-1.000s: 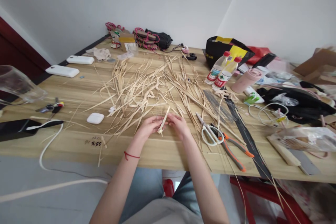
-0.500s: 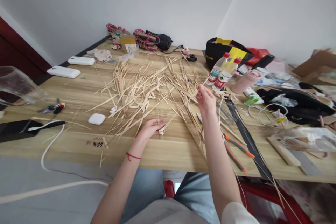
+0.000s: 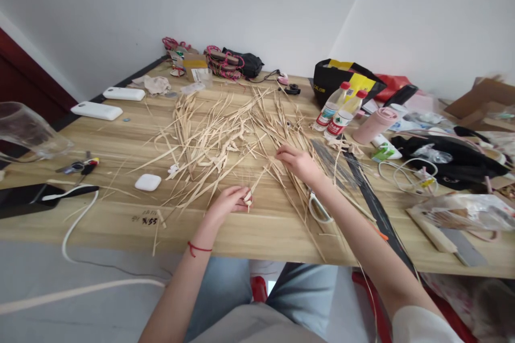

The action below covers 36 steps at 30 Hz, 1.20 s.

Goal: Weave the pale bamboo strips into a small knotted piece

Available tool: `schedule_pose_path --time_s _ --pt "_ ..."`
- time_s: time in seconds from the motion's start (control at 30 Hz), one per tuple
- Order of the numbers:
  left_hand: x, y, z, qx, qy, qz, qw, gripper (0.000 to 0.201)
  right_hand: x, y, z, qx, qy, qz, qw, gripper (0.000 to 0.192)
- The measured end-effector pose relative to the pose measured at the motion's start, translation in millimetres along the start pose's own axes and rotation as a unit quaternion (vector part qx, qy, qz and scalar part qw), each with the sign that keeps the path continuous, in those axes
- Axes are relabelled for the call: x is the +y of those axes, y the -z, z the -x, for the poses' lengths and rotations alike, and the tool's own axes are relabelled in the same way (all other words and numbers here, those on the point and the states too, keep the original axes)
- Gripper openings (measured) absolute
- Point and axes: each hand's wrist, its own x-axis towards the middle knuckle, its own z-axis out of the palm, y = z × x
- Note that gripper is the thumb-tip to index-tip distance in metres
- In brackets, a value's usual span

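Straw-coloured and small, a folded strip piece [image 3: 248,196] is pinched in the left hand [image 3: 227,203] near the table [image 3: 120,139] edge, barely begun. Far right, the right hand [image 3: 298,163] presses curled fingers into the loose strips [image 3: 217,134]; its grasp is unclear, and its forearm hides most of the scissors [image 3: 319,209].

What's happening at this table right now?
A person sits at a wooden table strewn with pale dried straw strips. The left hand pinches a small folded piece of straw near the table's front edge. The right hand reaches into the loose strips, its forearm lying over white-handled scissors.
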Motion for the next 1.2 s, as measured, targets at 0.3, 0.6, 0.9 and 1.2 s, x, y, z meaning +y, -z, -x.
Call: schedule_pose_path --time_s 0.3,0.6,0.9,1.2 --pt "-27 4.4 13 0.01 -0.044 0.077 0.996 0.049 -2 -23 0 -0.065 0.059 0.021 0.996 0.024" --pt "-39 -5.0 17 0.105 -0.057 0.079 0.99 0.047 -11 -41 -14 -0.071 0.097 0.003 0.993 0.026" --pt "-41 -6.0 17 0.132 -0.048 0.101 0.985 0.044 -21 -54 -29 -0.106 0.153 0.092 0.978 0.033" --pt "-40 -5.6 18 0.131 -0.044 0.106 0.985 0.043 -18 -55 -43 -0.123 0.168 0.096 0.973 0.034"
